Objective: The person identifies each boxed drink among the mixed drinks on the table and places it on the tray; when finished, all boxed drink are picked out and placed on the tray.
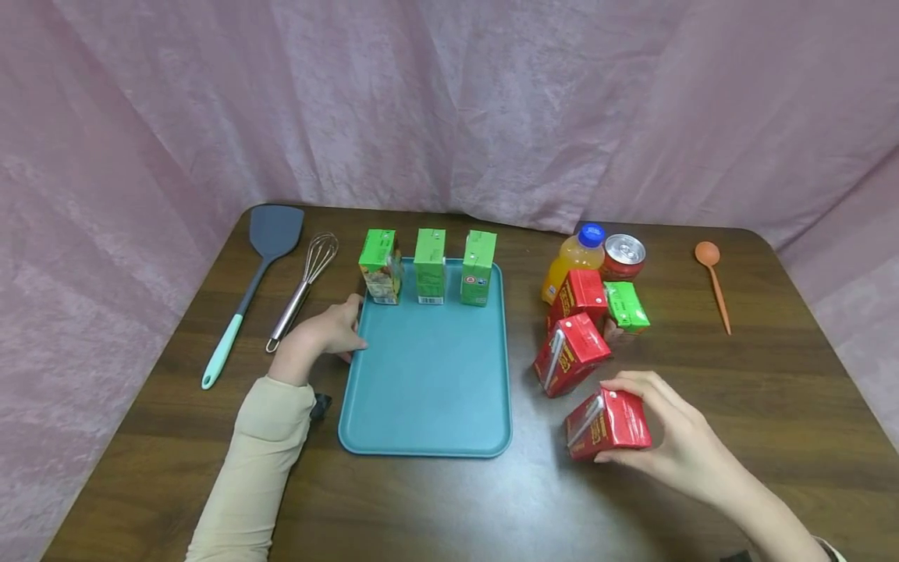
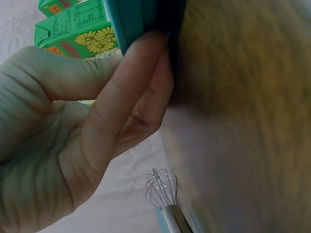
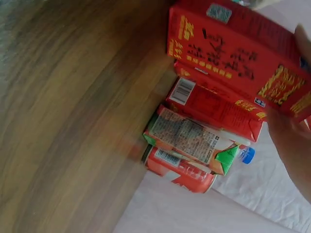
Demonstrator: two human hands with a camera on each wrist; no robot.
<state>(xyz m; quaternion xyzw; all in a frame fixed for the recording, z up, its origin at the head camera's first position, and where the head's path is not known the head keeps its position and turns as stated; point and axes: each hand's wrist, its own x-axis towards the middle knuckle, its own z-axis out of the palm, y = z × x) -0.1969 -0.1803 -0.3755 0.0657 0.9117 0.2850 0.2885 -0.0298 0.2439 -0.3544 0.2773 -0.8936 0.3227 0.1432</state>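
My left hand [image 1: 325, 329] pinches the left rim of a blue-green tray [image 1: 428, 375] between thumb and fingers; the left wrist view shows the grip on the tray edge close up. Three green drink cartons stand upright in a row at the tray's far end: a left one [image 1: 381, 269], a middle one [image 1: 430, 269] and a right one [image 1: 477, 269]. To the right of the tray, my right hand [image 1: 681, 437] grips a red drink carton [image 1: 609, 425] by its sides. Whether that carton touches the table I cannot tell.
Behind the held carton stand two more red cartons [image 1: 572, 355], an orange juice bottle [image 1: 572, 265], a green-topped carton [image 1: 627, 306] and a red can [image 1: 623, 257]. A spatula [image 1: 260, 269] and whisk [image 1: 302, 293] lie left, an orange spoon [image 1: 715, 281] right. A pink curtain [image 1: 449, 109] hangs behind.
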